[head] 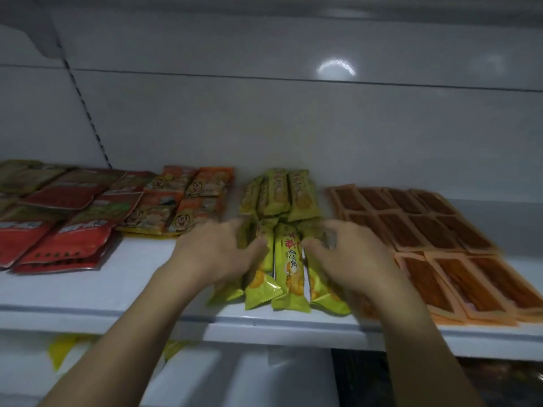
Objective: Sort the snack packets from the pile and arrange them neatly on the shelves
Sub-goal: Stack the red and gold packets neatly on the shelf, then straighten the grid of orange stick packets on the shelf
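Observation:
Several yellow-green snack packets [286, 268] lie in a front row on the white shelf [132, 292], with a second row of the same packets [282, 192] behind them. My left hand [214, 251] rests on the left side of the front row, fingers spread over the packets. My right hand [349, 254] presses against the right side of that row, fingers curled and apart. Both hands flank the packets without lifting any. The image is blurred by motion.
Red packets [67, 230] and orange packets with a cartoon face [182, 198] lie to the left. Flat orange-brown packets [440, 239] lie in rows to the right. The white back wall [264, 121] stands behind. Yellow packets [61, 348] show on a lower shelf.

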Tool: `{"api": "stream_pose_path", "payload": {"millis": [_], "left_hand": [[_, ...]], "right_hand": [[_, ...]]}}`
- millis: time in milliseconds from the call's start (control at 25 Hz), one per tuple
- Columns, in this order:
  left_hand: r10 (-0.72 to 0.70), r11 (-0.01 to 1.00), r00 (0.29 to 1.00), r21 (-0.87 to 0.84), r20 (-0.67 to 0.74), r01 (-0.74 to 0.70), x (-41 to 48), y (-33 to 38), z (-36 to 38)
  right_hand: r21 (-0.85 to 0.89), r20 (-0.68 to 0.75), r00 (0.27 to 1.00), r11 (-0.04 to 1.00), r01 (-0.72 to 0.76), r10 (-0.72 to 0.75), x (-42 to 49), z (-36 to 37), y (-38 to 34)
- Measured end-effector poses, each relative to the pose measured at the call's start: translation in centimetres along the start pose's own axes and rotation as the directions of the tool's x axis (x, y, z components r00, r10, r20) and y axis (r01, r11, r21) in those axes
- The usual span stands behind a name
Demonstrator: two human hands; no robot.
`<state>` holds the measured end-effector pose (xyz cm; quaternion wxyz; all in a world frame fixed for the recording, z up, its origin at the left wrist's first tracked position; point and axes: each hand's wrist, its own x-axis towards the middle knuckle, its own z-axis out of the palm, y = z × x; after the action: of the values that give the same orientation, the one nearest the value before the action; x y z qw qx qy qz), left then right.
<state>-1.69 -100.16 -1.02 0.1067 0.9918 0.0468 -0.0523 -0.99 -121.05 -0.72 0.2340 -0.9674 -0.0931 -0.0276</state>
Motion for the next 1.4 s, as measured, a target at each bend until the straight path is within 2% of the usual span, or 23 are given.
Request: {"api": "stream_pose_path", "payload": {"millis": [80,200,400,680,920,1160,1240,1400], "left_hand": [[0.009,1.000,1.000,-0.030,0.030,-0.009,-1.4,0.4,1.3],[0.020,0.996,1.000,-0.089,-0.008,-0.021,-1.2,1.3,2.8],[0.077,0.996,0.996,-0.039,-0.053,-0.079,-1.6,1.9,4.8],[0.134,0.990,0.990,-0.045,0.037,-0.132,-1.5,1.0,2.9],[0.297,0.955,0.944,0.046,-0.143,-0.294,-1.9,2.2,1.4],[0.382,0.918,0.920,0.154,-0.092,-0.366,-0.4,9.7,-0.2],[0.391,0.917,0.918,0.107,-0.067,-0.383,1.3,12.6,-0.2],[0.341,0.940,0.934,-0.012,0.108,-0.342,5.9,18.5,1.9]], "right_hand": [[-0.001,0.077,0.997,1.000,-0.029,0.029,-1.6,1.8,-0.3],[-0.052,0.055,0.998,0.998,-0.024,0.027,-1.7,3.9,-0.6],[-0.192,0.026,0.998,0.980,-0.049,0.055,-1.9,5.6,-1.0],[-0.232,0.069,0.994,0.970,-0.068,0.086,-1.8,4.5,-1.7],[-0.252,-0.015,0.998,0.966,-0.063,0.061,-2.7,1.3,-1.9],[-0.300,-0.050,0.993,0.946,-0.119,0.109,-1.6,-3.5,4.2],[-0.296,-0.038,0.994,0.949,-0.108,0.101,-0.3,-5.4,7.5],[-0.251,0.017,0.999,0.967,-0.044,0.050,1.9,-9.7,15.2]]}}
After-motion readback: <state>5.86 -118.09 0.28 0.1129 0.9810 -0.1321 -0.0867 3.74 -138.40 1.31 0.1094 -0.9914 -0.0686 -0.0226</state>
